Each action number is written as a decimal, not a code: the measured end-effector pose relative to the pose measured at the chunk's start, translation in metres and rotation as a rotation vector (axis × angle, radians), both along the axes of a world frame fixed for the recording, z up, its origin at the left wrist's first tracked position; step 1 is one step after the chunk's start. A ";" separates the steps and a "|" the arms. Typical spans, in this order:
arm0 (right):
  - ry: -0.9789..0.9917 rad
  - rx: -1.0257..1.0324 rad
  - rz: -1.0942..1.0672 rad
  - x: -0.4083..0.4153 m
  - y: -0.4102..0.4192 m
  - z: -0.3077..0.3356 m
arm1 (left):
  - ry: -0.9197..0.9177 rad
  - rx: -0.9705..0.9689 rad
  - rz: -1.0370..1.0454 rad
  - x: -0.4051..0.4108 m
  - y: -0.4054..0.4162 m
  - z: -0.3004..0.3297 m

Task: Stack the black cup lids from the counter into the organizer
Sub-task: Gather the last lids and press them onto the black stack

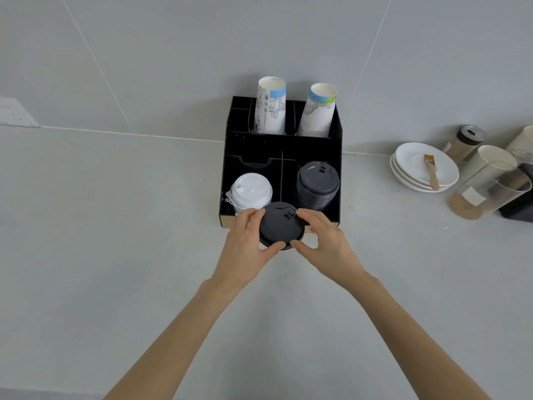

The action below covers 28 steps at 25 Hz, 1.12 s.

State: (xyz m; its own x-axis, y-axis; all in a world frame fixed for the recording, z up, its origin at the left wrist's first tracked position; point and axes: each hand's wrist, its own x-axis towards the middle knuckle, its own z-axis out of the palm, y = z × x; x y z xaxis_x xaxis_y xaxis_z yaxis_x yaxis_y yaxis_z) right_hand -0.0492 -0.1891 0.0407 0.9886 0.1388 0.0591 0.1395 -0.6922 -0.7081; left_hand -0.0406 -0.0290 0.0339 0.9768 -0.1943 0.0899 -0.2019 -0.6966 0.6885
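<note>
While both my hands, left hand [248, 235] and right hand [323, 238], pinch the black lids [279, 225] at the rim, squaring them above the bench [115, 226], the organizer's [336, 145] black stack [317, 183] waits at one o'clock.

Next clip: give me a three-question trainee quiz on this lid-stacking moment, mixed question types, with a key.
1. True or false: both the left hand and right hand hold the black lids.
2. Which front compartment of the organizer holds the stack of black lids? A) left B) right
3. Fill in: the front left compartment holds ___ lids.

Key: 1 true; 2 B; 3 white.
</note>
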 end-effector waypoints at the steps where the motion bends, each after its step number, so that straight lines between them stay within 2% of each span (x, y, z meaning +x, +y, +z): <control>1: -0.005 -0.015 0.006 0.006 -0.007 0.004 | -0.001 0.003 -0.021 0.006 -0.004 0.003; 5: -0.007 -0.066 0.016 0.028 -0.034 0.019 | 0.002 -0.005 -0.066 0.027 -0.020 0.010; 12: -0.011 -0.124 0.037 0.069 -0.063 0.029 | -0.018 -0.025 0.012 0.060 -0.060 0.019; 28: 0.087 -0.169 0.056 0.108 -0.084 0.009 | 0.041 0.108 0.055 0.096 -0.091 0.001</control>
